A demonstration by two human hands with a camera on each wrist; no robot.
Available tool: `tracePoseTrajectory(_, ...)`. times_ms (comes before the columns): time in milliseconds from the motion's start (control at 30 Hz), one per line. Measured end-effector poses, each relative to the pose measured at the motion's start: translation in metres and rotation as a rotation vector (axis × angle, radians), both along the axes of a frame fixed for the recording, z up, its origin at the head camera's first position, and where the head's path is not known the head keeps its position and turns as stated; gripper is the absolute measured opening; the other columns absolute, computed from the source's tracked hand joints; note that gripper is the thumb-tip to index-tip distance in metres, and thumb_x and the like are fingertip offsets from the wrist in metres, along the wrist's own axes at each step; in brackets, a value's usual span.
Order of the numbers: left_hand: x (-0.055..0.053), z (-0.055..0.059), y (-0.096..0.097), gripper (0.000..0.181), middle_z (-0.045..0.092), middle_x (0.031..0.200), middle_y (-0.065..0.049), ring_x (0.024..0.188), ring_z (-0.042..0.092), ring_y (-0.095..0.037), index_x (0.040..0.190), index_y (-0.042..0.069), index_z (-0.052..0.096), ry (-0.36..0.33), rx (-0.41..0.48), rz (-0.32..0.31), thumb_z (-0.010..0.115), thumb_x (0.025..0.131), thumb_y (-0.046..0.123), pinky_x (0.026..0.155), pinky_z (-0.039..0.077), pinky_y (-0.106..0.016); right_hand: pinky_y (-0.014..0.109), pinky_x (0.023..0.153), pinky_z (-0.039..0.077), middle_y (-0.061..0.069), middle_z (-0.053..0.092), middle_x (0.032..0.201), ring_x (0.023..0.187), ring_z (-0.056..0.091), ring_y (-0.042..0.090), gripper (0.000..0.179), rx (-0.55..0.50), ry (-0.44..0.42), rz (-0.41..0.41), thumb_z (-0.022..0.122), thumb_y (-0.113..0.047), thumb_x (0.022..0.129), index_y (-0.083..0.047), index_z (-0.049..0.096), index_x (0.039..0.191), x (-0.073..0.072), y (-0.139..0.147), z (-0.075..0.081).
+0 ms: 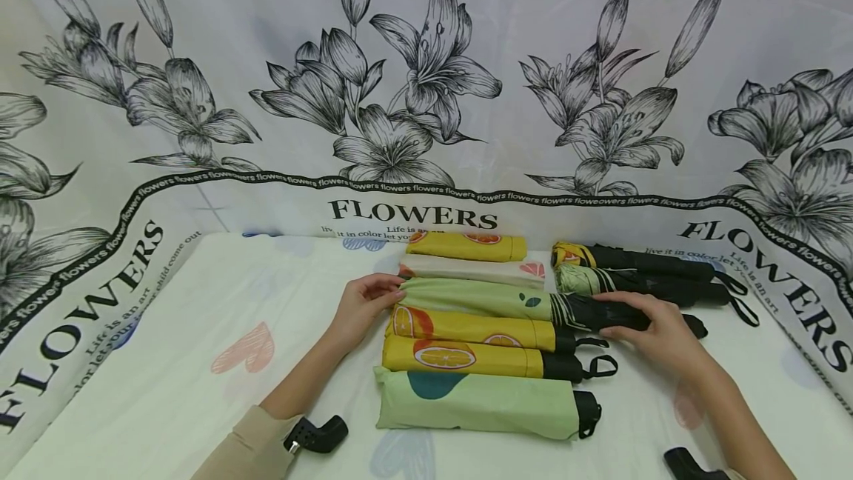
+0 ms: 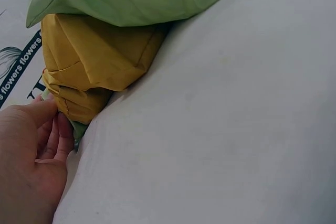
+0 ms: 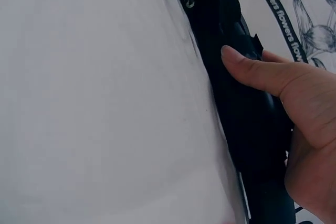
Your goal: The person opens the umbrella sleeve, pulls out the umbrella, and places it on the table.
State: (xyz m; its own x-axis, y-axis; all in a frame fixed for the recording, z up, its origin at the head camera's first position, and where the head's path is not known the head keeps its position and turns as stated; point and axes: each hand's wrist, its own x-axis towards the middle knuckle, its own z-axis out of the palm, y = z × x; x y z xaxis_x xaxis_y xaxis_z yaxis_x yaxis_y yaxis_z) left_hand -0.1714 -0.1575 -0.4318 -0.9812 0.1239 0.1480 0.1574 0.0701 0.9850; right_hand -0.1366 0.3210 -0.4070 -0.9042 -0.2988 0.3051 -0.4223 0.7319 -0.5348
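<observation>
- Head view: green pouch (image 1: 473,298) lies between the hands, long axis left to right, in line with a black umbrella (image 1: 586,312) at its right end.
- Left hand (image 1: 362,311): nearer the green pouch, at its left end; fingers look pinched on the edge there.
- Right hand (image 1: 666,332): fingers clamped round the umbrella, thumb on the near side; right-wrist view agrees.
- Key relation: umbrella's striped end meets the green pouch's right end, roughly one line; cannot tell whether it sits inside.
- Containers: middle yellow pouch (image 1: 446,323) and near yellow pouch (image 1: 513,363), each with a black end and loop protruding right, so judged filled.
- Front pouch (image 1: 513,402), green, closest to the person: black end protrudes right, likewise judged filled.
- Pale pouch (image 1: 466,267) and far yellow pouch (image 1: 453,247) lie behind; contents not visible.
- Right rear: yellow-ended umbrella (image 1: 653,261), green-ended umbrella (image 1: 660,287), side by side.
</observation>
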Motion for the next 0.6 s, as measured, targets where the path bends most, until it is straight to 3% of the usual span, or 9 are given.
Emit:
tracePoseTrajectory(233,0.0,0.0,0.0,0.024,0.071,0.092,-0.001,0.082,0.064,-0.006,0.117,-0.014,0.071,-0.004,0.002,0.003,0.075,0.094,-0.006,0.074,0.055,-0.017,0.009,0.094,0.035,0.015,0.072,0.132,0.122,0.042,-0.018,0.052,0.002,-0.003,-0.031,0.092,-0.02,0.082,-0.023,0.074,0.131,0.0,0.011,0.002)
tracePoseTrajectory(400,-0.001,-0.002,-0.001,0.024,0.071,0.093,-0.006,0.082,0.064,-0.005,0.116,-0.014,0.071,-0.001,-0.001,0.003,0.075,0.094,-0.004,0.074,0.055,-0.016,0.043,0.102,0.045,0.015,0.067,0.139,0.122,0.038,-0.019,0.051,-0.007,-0.092,-0.076,0.089,-0.024,0.086,-0.022,0.072,0.135,0.003,0.019,0.005)
tracePoseTrajectory(467,-0.001,-0.002,-0.001,0.024,0.071,0.093,-0.006,0.082,0.064,-0.005,0.117,-0.015,0.071,-0.002,0.002,0.0,0.074,0.095,-0.004,0.074,0.055,-0.016,0.05,0.099,0.044,0.016,0.065,0.142,0.122,0.036,-0.02,0.051,-0.013,-0.117,-0.086,0.088,-0.025,0.088,-0.022,0.071,0.136,0.005,0.022,0.006)
tracePoseTrajectory(600,-0.001,-0.002,-0.001,0.025,0.072,0.096,-0.011,0.082,0.065,-0.005,0.117,-0.015,0.071,-0.003,0.004,-0.001,0.075,0.094,-0.004,0.074,0.055,-0.016,0.027,0.091,0.039,0.017,0.063,0.144,0.119,0.035,-0.021,0.051,-0.011,-0.13,-0.11,0.087,-0.026,0.089,-0.022,0.07,0.138,0.006,0.029,0.008)
